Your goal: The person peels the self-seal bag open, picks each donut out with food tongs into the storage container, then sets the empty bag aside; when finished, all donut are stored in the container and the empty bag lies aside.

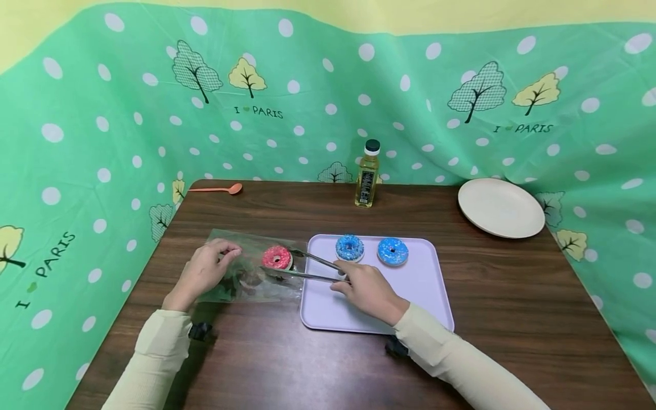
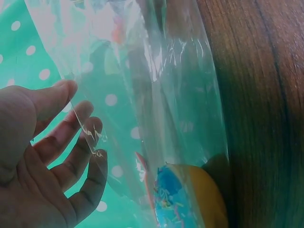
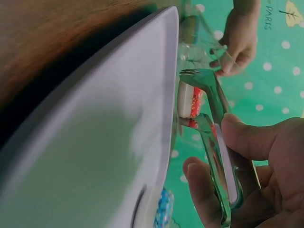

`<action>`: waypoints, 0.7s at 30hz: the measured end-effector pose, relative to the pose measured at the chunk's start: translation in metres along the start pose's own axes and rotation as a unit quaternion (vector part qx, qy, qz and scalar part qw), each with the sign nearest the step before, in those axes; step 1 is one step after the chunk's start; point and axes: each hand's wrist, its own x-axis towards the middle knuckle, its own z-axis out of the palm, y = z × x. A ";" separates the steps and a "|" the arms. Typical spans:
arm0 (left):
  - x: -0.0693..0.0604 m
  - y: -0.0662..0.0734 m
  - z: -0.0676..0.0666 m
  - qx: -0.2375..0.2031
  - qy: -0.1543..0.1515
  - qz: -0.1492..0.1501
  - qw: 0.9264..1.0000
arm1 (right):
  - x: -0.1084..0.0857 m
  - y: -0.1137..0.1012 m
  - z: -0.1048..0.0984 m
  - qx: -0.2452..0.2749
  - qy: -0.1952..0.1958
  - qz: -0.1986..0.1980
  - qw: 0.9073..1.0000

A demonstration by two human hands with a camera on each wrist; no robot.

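Observation:
My left hand [image 1: 206, 267] pinches the edge of a clear plastic bag [image 2: 185, 109] lying left of the tray. Inside it is a blue-iced, sprinkled donut [image 2: 173, 199], only a dim shape in the head view. Metal tongs [image 1: 312, 277] are held in my right hand [image 1: 370, 289], the thumb on one arm and fingers round the other. Between the tong tips sits a red-iced donut [image 1: 277, 258] over the bag's right end; I cannot tell whether it is inside. Two blue-iced donuts, one left [image 1: 350, 248] and one right [image 1: 393, 251], lie on the lilac tray [image 1: 420, 290].
An oil bottle [image 1: 366, 176] with a dark cap stands behind the tray. An orange spoon [image 1: 233, 189] lies at the table's back left corner. A cream plate [image 1: 501, 208] is at the back right, near the polka-dot curtain [image 1: 328, 68].

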 end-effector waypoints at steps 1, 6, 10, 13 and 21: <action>0.000 0.000 0.000 -0.001 0.000 0.001 1.000 | -0.003 0.001 -0.002 0.002 0.004 0.002 1.000; 0.000 -0.001 0.001 0.000 -0.003 0.006 1.000 | -0.017 0.007 -0.012 0.008 0.022 0.015 1.000; 0.001 -0.002 0.001 0.002 -0.006 0.005 1.000 | -0.027 0.011 -0.020 0.006 0.016 0.033 0.999; 0.001 -0.001 0.001 0.004 -0.008 0.004 1.000 | -0.036 0.015 -0.027 0.005 0.005 0.053 0.999; 0.002 0.000 0.000 0.008 -0.006 0.002 1.000 | -0.058 0.023 -0.043 -0.014 0.018 0.089 0.996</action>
